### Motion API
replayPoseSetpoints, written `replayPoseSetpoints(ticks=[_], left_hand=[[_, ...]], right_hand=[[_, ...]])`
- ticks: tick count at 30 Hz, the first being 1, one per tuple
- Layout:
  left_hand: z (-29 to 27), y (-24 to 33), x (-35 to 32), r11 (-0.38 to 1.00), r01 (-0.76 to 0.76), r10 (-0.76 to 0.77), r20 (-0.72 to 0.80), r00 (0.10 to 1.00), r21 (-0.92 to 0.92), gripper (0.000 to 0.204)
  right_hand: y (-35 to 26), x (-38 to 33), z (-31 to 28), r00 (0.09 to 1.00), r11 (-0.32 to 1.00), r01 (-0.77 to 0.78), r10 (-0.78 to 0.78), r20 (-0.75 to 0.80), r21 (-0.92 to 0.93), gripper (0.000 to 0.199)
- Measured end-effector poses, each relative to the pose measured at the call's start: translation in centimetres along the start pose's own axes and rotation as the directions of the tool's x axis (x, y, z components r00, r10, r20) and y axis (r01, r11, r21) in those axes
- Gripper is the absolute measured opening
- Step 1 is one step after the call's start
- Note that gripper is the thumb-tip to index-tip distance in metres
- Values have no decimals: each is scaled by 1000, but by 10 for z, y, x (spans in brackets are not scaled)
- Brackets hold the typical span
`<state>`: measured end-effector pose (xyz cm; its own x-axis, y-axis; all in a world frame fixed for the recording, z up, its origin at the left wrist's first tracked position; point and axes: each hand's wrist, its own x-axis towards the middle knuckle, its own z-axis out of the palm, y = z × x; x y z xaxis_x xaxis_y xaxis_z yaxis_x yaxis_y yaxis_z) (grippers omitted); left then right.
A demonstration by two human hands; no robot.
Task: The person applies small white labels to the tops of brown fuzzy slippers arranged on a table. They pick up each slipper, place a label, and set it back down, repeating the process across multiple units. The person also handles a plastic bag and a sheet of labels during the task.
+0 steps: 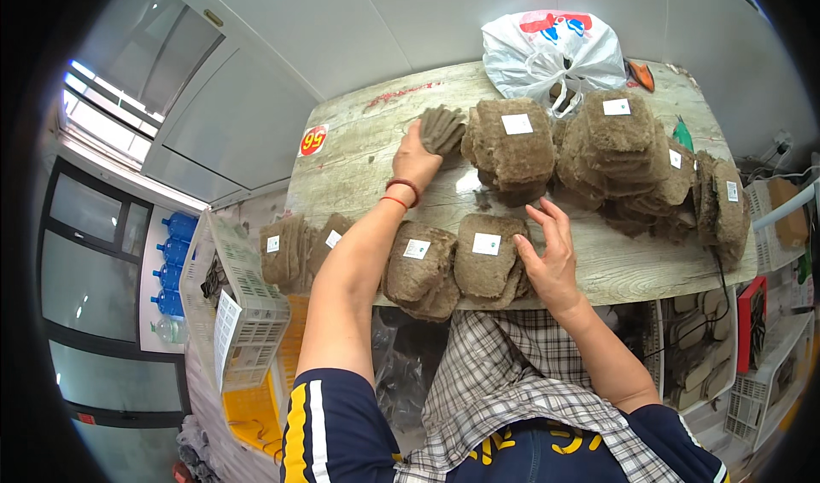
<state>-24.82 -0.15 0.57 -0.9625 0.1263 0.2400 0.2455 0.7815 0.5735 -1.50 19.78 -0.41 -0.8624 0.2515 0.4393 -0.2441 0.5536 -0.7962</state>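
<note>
My left hand (416,160) reaches far across the table and is closed around the near side of a fanned bunch of brown, fuzzy pads (444,133). Some of its fingers are hidden. My right hand (553,261) is open, fingers apart, at the right edge of a brown pad stack with a white label (489,265); whether it touches the stack I cannot tell. To that stack's left lies another labelled stack (420,269). Beyond my right hand rises a taller labelled stack (514,154).
More brown stacks (619,137) crowd the right of the wooden-look table (359,146). A white plastic bag (551,52) sits at the back, near an orange-and-black object (641,76). Plastic crates (265,329) stand at the left, blue water bottles (177,252) beyond.
</note>
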Motion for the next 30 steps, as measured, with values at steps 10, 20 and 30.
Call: replayPoseSetpoints(ticks=[10,20,30], left_hand=[[-139,85,-76,811,-211,175,-118,977,-545,79],[-14,204,-273,646,-104,160,1,987,-756,94],[74,205,-300,795,-93,168,69,983,-600,110]], right_hand=[[-74,30,-6,970,678,-238,198,139,695,36],[-55,-49,-113,971,633,-201,231,65,748,67],[33,-75,-113,928,809,-272,365,-82,521,50]])
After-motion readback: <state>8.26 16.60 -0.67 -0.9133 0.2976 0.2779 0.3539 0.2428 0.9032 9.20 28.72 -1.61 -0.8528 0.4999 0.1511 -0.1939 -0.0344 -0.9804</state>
